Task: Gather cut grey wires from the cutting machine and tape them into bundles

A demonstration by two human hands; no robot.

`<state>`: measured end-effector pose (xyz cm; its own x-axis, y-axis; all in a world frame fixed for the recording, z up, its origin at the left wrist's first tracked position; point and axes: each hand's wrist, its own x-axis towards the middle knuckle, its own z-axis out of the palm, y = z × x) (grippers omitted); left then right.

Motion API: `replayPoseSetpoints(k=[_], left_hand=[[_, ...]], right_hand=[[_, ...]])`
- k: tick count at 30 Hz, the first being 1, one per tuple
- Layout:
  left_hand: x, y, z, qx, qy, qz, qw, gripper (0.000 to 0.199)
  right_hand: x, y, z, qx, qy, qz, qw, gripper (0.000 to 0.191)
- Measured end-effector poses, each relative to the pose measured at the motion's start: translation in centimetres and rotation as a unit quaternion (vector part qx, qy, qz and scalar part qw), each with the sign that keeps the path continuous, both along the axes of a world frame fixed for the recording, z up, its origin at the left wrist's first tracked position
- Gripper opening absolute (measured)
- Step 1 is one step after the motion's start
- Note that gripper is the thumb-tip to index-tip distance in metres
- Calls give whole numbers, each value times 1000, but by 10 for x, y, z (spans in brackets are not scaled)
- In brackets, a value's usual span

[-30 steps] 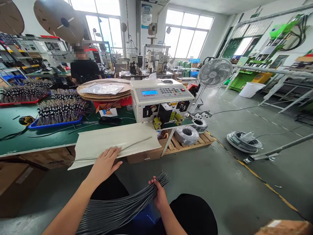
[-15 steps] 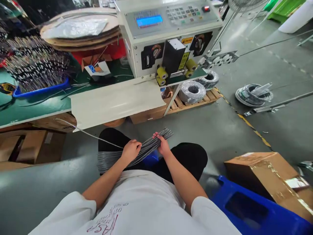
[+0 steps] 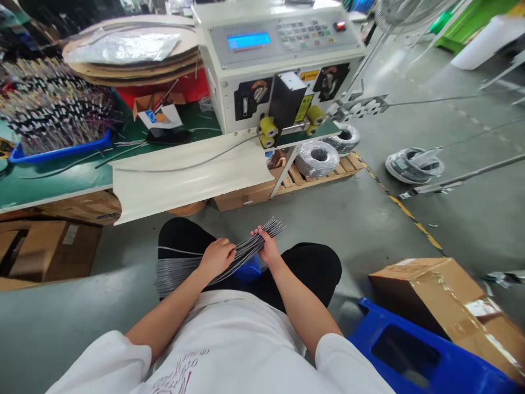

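Note:
A bundle of grey cables [image 3: 176, 272] lies across my lap, its cut ends fanned out at the right. My right hand [image 3: 268, 246] grips the bundle near those ends, thumb on top. Over the middle of the bundle, my left hand [image 3: 219, 255] is curled with its fingers closed on the cables. One lighter cable runs apart from the rest, left of my left hand. In front of me stands a wire cutting machine [image 3: 287, 60] with a lit blue display. From its yellow rollers [image 3: 268, 131] a grey cable [image 3: 197, 164] reaches out over the cream chute [image 3: 184, 183].
Left on the green bench [image 3: 49, 186] is a blue tray [image 3: 61, 152] heaped with wires. Wrapped cable coils [image 3: 317, 158] rest on a wooden pallet below the machine. At my right are a blue stool [image 3: 410, 350] and a cardboard box [image 3: 443, 295].
A cable has come out of the machine over the chute. The loose cable by my left hand has drawn in alongside the bundle. The view has shifted slightly.

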<state>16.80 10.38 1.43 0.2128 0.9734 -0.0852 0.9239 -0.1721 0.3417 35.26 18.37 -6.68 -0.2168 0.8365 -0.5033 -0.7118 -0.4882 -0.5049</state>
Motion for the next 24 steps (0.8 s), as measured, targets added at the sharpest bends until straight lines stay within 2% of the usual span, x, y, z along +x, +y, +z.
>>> replayPoseSetpoints(k=[3,8,11,14,17,20,24], left_hand=[[-10,8,18,81,-24,-13,996,28],[-35,33,59,242,-30,-32,969,26],[-48,45,79,321,-29,-17,946,30],[-55,55,93,374,-2,21,927,39],[-55,67,104,377,55,59,923,54],[-50,77,114,336,98,79,933,72],[-43,85,121,283,138,123,941,73]], right_hand=[[0,-2,-2,-11,10,-1,1000,28],[2,0,-6,15,26,9,1000,30],[3,0,-5,8,22,7,1000,32],[5,1,-5,-2,15,4,1000,34],[6,2,-5,-2,21,6,1000,32],[6,2,-6,4,29,4,1000,30],[5,3,-7,-3,13,-1,1000,32]])
